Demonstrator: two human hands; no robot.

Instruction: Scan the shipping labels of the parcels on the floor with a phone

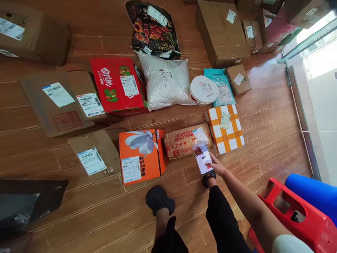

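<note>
**Hidden, cropped and unreadable parts of the parcel floor**

The left hand is out of the picture. The right hand (216, 167) hides the lower right corner of the phone (203, 159), and a blurred patch covers the phone's top edge and the front rim of the taped brown parcel (184, 142). The print on every shipping label is too small to read. The cardboard box (28, 31) at top left, the black bag (26, 202) at lower left and the red stool (297, 214) at lower right are cut off by the frame. The boxes stacked at top right (279, 24) run past the upper edge. The white sack (165, 84) covers the bottom of the flower-printed soil bag (152, 28).
</note>
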